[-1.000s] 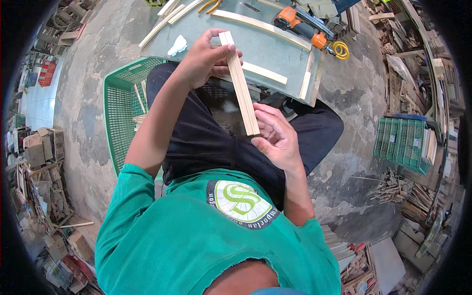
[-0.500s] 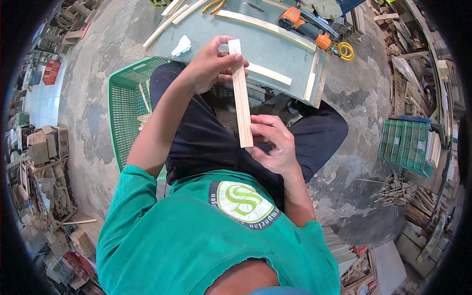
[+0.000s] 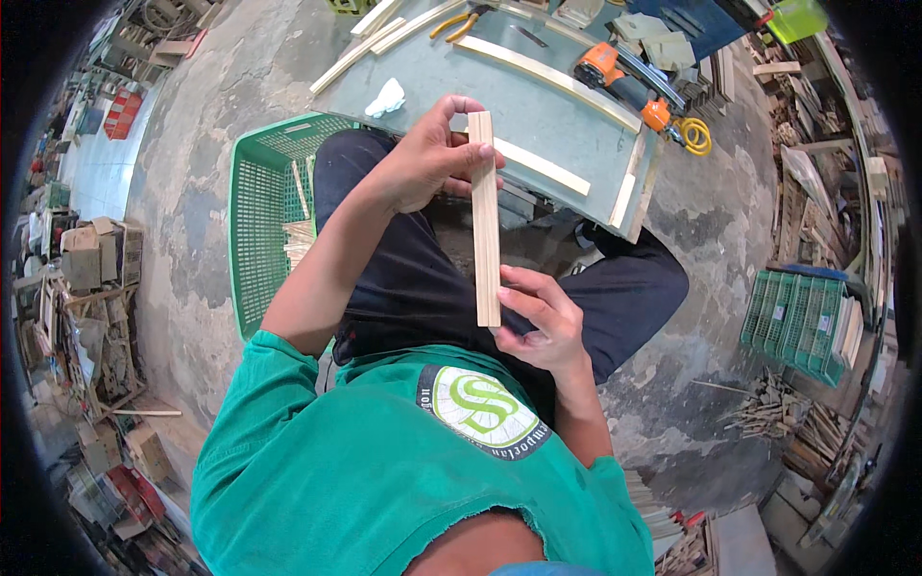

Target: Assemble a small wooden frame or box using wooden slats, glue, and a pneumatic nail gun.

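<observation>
A short stack of pale wooden strips (image 3: 486,226), pressed together lengthwise, stands nearly upright in the picture above my lap. At its upper end my left hand (image 3: 432,163) is closed round it, thumb across the near face and fingers behind. Lower down, my right hand (image 3: 545,322) pinches the bottom end from the right side. How many strips make up the stack is hard to tell. Beyond it, another pale strip (image 3: 543,166) lies along the near edge of the grey-green worktable (image 3: 432,82).
An orange and black nail gun (image 3: 629,88) with a yellow coiled hose (image 3: 693,136) lies at the table's right. Yellow-handled pliers (image 3: 461,23), a crumpled white tissue (image 3: 386,98) and a long strip (image 3: 547,81) are also there. A green basket (image 3: 245,230) with sticks stands left of my legs.
The whole view has shifted, so the table and hands appear lower and slightly right. The strips have turned a little straighter, and both hands keep their hold.
</observation>
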Motion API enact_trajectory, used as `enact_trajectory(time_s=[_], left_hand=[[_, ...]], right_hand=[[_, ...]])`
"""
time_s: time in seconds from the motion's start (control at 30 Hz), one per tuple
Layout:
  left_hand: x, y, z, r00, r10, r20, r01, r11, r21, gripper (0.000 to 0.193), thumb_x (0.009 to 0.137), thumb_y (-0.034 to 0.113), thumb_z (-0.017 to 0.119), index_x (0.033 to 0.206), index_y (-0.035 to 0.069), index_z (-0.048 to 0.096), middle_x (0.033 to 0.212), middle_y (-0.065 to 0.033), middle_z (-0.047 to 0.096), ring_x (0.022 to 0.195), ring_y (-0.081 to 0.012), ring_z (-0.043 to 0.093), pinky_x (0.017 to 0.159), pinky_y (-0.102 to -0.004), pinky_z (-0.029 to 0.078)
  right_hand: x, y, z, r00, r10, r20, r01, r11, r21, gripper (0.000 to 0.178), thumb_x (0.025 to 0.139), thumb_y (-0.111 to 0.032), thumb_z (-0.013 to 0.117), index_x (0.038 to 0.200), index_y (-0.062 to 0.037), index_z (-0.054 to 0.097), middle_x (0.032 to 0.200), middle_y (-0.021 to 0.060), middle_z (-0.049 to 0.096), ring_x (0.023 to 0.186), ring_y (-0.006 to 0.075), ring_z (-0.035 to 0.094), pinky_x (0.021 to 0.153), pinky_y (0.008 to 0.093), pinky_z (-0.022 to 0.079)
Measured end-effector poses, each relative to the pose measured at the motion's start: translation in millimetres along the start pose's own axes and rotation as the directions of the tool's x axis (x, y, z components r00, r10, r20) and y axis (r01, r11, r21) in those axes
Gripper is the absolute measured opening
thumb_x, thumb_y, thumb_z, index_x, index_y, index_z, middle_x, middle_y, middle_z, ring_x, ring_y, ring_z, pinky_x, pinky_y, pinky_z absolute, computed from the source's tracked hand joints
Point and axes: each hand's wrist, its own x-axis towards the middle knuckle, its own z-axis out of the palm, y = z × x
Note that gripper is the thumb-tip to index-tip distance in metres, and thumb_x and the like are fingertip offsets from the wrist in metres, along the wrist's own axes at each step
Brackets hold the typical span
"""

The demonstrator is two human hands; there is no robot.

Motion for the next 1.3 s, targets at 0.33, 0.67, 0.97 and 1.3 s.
enact_trajectory(time_s=[0.33,0.67,0.97,1.3], left_hand=[[-23.7,-2.0,-0.1,0.983,0.129,-0.132,-0.123,0.991,0.05,0.049,0.096,0.016,0.067,0.13,0.01,0.033,0.103,-0.0141,0.066,0.089,-0.0249,0.072,0.075,-0.038,0.062],[-72.9,-33.0,-29.7,0.787,0.522,-0.327,-0.415,0.842,0.345,0.055,0.086,0.013,0.072,0.127,0.006,0.036,0.091,-0.0181,0.068,0.081,-0.024,0.07,0.072,-0.0384,0.056],[-140.4,-199.7,-248.6,-0.009,0.152,-0.988,-0.203,0.967,0.151,0.02,0.096,0.02,0.063,0.096,0.0,0.063,0.077,-0.0047,0.062,0.061,-0.0126,0.063,0.053,-0.0278,0.054],[-237.9,-512.0,-313.6,-0.406,-0.681,-0.61,0.46,0.424,-0.78,0.049,0.096,0.025,0.06,0.14,0.007,0.048,0.112,-0.0185,0.068,0.095,-0.0359,0.067,0.082,-0.0482,0.056]], right_hand=[[-0.1,-5.2,6.6,0.947,0.302,0.112,-0.322,0.886,0.333,0.056,0.071,-0.003,0.08,0.122,0.0023,0.059,0.134,0.0202,0.055,0.111,0.0242,0.066,0.092,0.0338,0.056],[38.7,3.3,41.6,0.735,0.635,0.238,-0.674,0.648,0.355,0.024,0.086,0.003,0.072,0.104,-0.0021,0.057,0.093,0.0037,0.066,0.082,0.0087,0.062,0.078,0.0231,0.05],[101.7,33.7,47.0,0.744,0.667,0.032,-0.665,0.744,-0.066,0.024,0.09,-0.004,0.072,0.107,-0.0008,0.056,0.096,0.0076,0.065,0.087,0.0124,0.06,0.081,0.0253,0.049],[152.8,125.8,-60.0,0.778,0.623,-0.087,-0.44,0.44,-0.783,0.025,0.091,-0.014,0.071,0.105,0.0022,0.057,0.091,0.0047,0.058,0.08,0.0141,0.055,0.074,0.0266,0.048]])
